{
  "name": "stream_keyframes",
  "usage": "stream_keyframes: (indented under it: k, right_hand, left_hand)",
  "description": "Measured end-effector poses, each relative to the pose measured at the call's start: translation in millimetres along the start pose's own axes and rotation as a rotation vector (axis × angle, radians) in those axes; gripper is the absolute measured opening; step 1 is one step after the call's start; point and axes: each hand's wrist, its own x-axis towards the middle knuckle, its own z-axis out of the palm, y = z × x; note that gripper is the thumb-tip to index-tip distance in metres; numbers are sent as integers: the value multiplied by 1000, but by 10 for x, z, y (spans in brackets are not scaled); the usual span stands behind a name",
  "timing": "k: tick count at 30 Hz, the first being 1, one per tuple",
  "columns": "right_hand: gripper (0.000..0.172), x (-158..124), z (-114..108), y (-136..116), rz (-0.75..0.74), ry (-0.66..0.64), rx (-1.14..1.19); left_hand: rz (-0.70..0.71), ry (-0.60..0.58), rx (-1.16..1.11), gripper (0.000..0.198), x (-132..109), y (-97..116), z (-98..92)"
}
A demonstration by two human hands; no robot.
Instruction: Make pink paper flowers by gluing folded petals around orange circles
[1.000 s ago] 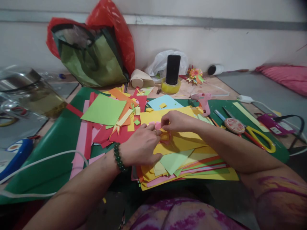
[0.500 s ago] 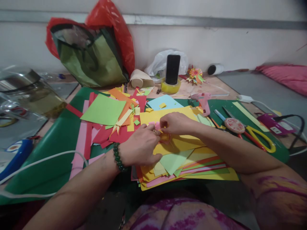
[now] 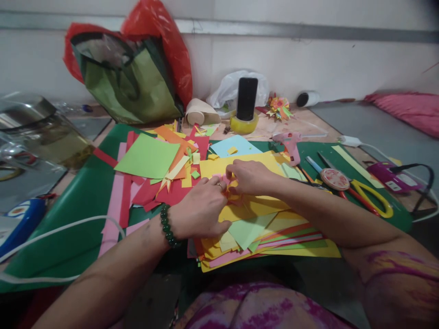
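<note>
Both hands meet over a yellow sheet (image 3: 264, 164) on top of a stack of coloured paper (image 3: 308, 249). My left hand (image 3: 204, 208), with a green bead bracelet at the wrist, has its fingertips on a small pink and orange paper piece (image 3: 235, 198); its thumb sticks out to the side. My right hand (image 3: 248, 177) is curled, finger and thumb pinched at the far edge of the same piece. The fingers hide most of that piece. Loose paper scraps lie left of the hands, among them a light green square (image 3: 147, 156).
Scissors (image 3: 372, 198) and a pink glue gun (image 3: 291, 146) lie right of the stack. Behind stand a phone (image 3: 247, 98) on a tape roll (image 3: 244, 123) and a green bag (image 3: 130, 87). A glass jar (image 3: 58, 141) and white cable (image 3: 68, 224) are at left.
My right hand has shifted slightly left, and its fingers have moved a little on the small piece. My left hand is almost where it was.
</note>
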Motion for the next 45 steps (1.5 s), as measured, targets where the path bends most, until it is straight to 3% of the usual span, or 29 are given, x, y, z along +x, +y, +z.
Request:
stream_keyframes:
  k: [3,7,9,19,30,32,36,45]
  right_hand:
    - [34,-18,-52,21,-3,44,48]
    - [19,-99,-228,107,17,294,218]
    - [16,-138,-289,134,35,356,243]
    - [44,-49,-23,-11,29,68,11]
    - [53,-47,-20,-41,2,66,-49]
    - [48,-59,-49,-37,-6,74,-41]
    - [21,-113,-126,-41,-84,86,-58]
    - [26,-163,-148,-109,-144,-65,-179]
  left_hand:
    - [-1,7,-7,41,-2,-2,5]
    - [3,17,-38,34,-8,-1,0]
    - [-6,15,-55,32,-10,2,-8]
    - [-2,9,-28,42,-1,-2,7]
    - [6,12,-60,42,-5,-6,15]
    - [1,0,-51,43,-5,-4,7]
    - [-3,-24,-21,41,-5,0,-6]
    - [-2,-11,-27,39,-12,2,-6]
